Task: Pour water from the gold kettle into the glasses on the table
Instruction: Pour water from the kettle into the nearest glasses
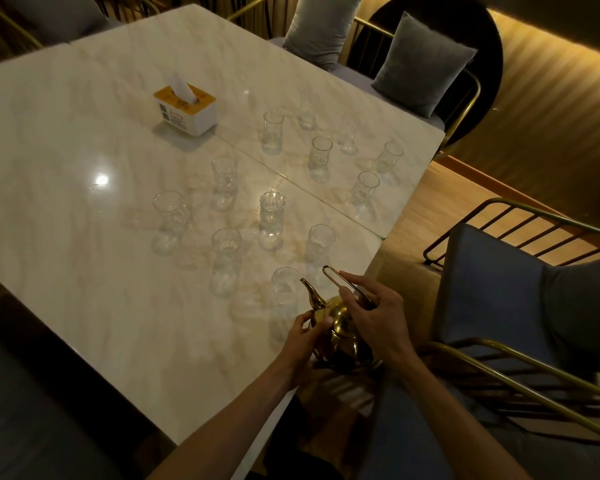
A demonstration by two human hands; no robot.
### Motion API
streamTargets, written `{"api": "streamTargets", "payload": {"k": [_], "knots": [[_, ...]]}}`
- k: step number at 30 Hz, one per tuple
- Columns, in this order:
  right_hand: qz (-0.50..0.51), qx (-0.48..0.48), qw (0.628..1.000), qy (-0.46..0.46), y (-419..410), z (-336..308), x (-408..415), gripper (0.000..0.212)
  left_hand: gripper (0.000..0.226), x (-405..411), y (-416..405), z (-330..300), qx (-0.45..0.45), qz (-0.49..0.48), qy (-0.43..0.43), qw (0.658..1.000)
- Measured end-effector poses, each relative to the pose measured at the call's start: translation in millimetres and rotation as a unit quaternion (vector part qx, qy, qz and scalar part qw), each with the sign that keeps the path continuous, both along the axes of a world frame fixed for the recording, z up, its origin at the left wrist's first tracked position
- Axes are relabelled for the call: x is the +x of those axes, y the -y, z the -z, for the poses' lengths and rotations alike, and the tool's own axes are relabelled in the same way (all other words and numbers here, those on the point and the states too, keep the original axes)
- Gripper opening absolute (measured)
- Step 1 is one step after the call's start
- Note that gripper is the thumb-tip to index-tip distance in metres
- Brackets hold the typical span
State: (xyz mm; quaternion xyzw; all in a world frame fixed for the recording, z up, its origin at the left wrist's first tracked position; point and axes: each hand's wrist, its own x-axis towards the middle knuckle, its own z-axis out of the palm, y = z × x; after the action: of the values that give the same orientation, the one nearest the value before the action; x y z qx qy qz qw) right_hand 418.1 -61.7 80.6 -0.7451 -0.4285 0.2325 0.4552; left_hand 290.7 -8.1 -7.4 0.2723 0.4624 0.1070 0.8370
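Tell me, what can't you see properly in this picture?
- Water inside the gold kettle: its metal wall hides it in the head view.
- Kettle's base: the left hand, right hand and dim light cover it.
- Whether the nearest glass holds water: clear glass, too dark.
- Print on the tissue box: too small.
- Far chairs: cut off by the top edge.

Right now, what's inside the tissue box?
A white tissue sticks up out of the slot in the yellow top of the tissue box. The walls hide whatever else is inside, so how full it is cannot be seen.
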Motion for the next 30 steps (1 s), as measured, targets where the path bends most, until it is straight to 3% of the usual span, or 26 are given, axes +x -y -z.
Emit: {"api": "streamTargets", "payload": {"k": [15,30], "knots": [[0.086,0.086,0.992,-0.035,4.4,-7.1,-31.1,0.036,0.062,-26.6,-24.8,-14.9,0.124,0.046,-0.006,0.991],[0.125,0.166,0.978,0.009,-1.6,-42.2,-86.5,0.031,0.066,-68.4,-52.6,-51.9,0.22,0.088,0.046,0.97]]}}
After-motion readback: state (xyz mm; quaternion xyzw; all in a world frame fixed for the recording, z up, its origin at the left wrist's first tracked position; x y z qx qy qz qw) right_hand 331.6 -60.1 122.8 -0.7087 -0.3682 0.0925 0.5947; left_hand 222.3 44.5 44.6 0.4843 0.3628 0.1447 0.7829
